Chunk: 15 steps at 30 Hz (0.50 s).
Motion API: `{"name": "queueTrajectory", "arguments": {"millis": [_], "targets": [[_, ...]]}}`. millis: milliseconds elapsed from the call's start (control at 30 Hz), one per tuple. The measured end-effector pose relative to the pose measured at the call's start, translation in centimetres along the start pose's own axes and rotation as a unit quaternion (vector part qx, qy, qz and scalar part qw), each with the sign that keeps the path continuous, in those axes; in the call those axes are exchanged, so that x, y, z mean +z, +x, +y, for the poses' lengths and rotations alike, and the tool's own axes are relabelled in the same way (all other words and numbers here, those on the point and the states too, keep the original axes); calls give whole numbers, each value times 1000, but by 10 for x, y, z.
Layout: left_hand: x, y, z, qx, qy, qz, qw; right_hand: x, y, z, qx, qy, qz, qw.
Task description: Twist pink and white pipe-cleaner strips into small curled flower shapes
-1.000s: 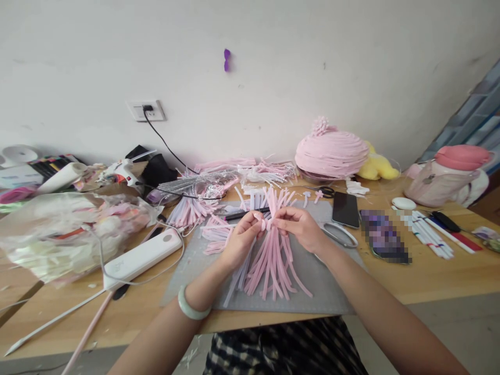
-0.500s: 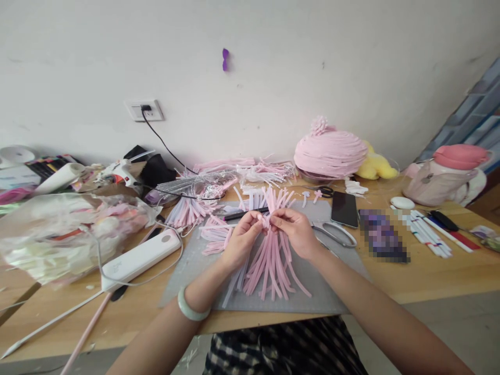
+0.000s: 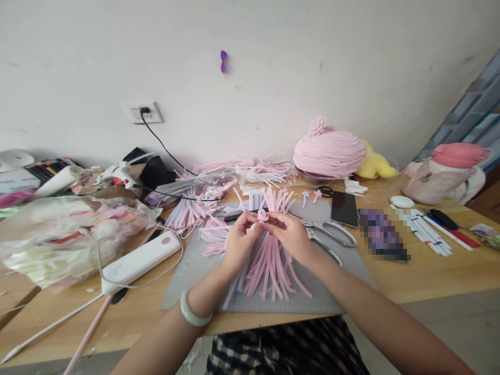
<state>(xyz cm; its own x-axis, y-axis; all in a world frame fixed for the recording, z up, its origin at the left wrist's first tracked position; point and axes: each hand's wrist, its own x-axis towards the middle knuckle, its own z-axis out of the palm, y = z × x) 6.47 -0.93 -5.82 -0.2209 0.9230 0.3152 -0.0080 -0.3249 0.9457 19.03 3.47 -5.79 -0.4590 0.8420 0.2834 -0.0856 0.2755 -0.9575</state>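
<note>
Both hands over mat [image 3: 332, 291] | left hand [image 3: 239, 244] and right hand [image 3: 291, 235] pinch curl [image 3: 262, 215] | strips [image 3: 269, 265] beneath | scissors [image 3: 328, 237] on mat, right of hands

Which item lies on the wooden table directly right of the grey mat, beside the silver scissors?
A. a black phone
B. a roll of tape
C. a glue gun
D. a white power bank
A: the black phone lies face up just right of the grey mat, next to the silver scissors; the power bank sits on the mat's left.
</note>
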Motion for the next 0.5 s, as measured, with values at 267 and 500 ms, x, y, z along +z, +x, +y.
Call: {"name": "queueTrajectory", "arguments": {"millis": [267,500], "targets": [[-8,3,7,55,167,-24,984,-7,3,2,-23,-74,24,997],[-7,5,3,-4,166,-62,984,-4,2,-1,62,32,24,997]]}}
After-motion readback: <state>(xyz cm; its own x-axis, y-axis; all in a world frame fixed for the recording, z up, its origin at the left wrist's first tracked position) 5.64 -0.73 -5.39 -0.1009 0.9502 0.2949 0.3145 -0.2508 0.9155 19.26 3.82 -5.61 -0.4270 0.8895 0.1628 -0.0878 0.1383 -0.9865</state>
